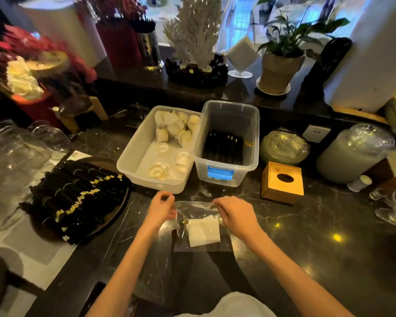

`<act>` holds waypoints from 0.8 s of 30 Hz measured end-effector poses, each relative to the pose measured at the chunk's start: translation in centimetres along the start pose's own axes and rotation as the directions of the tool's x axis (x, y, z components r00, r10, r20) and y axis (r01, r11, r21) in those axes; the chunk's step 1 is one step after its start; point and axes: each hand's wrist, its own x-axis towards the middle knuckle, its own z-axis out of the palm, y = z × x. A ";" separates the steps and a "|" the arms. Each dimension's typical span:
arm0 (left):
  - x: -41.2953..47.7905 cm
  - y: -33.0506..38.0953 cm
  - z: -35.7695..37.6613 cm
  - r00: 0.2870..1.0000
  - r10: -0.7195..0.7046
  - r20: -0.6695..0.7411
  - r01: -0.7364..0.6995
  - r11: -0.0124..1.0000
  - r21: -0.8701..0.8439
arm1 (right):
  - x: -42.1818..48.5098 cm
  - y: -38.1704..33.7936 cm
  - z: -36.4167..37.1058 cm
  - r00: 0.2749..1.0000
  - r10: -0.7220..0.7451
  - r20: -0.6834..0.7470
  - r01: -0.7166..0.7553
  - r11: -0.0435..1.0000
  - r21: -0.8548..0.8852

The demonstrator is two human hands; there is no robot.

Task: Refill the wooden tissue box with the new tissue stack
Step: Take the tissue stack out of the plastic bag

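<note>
on the dark marble counter the wooden tissue box waits empty-looking, well apart from the clear wrapper that left hand and right hand pinch shut at its top, seemingly unwrapping the tissue stack inside; next, pull it free.

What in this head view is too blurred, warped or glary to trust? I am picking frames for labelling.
Head view: the red flowers at upper left are motion-smeared; wide-angle bending tilts the white column at right; lamp glints dot the dark marble counter; the clear wrapper shows mostly as sheen. The tissue stack, both hands and the wooden tissue box stay reasonably sharp.
</note>
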 end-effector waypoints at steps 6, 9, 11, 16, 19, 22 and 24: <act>0.3 7.5 0.1 0.683 0.478 0.552 -0.710 0.256 0.656 | 4.0 0.4 -5.6 0.987 -0.149 0.054 0.152 0.987 -0.055; 0.9 10.7 -0.1 0.640 0.405 0.653 -0.760 0.212 0.614 | 4.8 0.5 -8.7 0.981 -0.188 0.042 0.189 0.982 -0.004; 1.4 12.2 -0.7 0.615 0.455 0.645 -0.785 0.275 0.554 | 4.8 0.7 -10.8 0.982 -0.188 0.029 0.188 0.982 0.015; 1.9 14.3 -2.0 0.620 0.520 0.587 -0.784 0.422 0.455 | 2.6 4.1 -15.8 0.996 -0.058 0.065 0.059 0.998 -0.024; 1.5 14.6 -2.2 0.611 0.504 0.610 -0.790 0.439 0.428 | 0.9 5.8 -17.6 0.993 -0.001 0.117 -0.001 1.000 0.015; 0.0 15.7 -1.4 0.593 0.498 0.633 -0.804 0.410 0.431 | 0.3 6.6 -18.9 0.998 0.053 -0.031 -0.058 0.972 -0.227; -2.0 16.9 -0.2 0.574 0.548 0.609 -0.819 0.386 0.424 | 0.7 7.2 -19.9 0.941 0.160 -0.300 -0.258 0.911 -0.323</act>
